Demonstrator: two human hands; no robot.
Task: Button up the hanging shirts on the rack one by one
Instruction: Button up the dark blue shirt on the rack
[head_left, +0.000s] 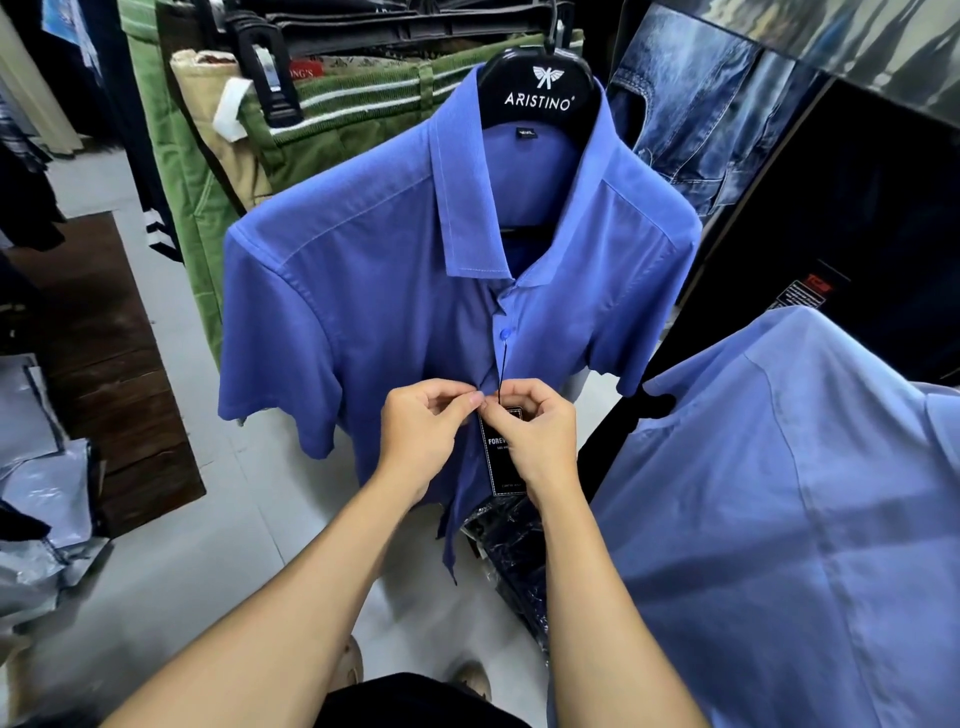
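Blue shirt on its hanger, one button fastened above the fingers. Left hand and right hand pinch the placket edges together, seemingly at the next button; price tag dangles beneath. Next, probably: push it through, then move lower.

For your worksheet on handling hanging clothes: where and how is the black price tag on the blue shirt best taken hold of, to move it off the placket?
Pinch the tag at its bare lower edge, coming from below. It hangs flat on a cord from the fastened button, and the right hand and left hand cover its top while pinching the shirt placket.
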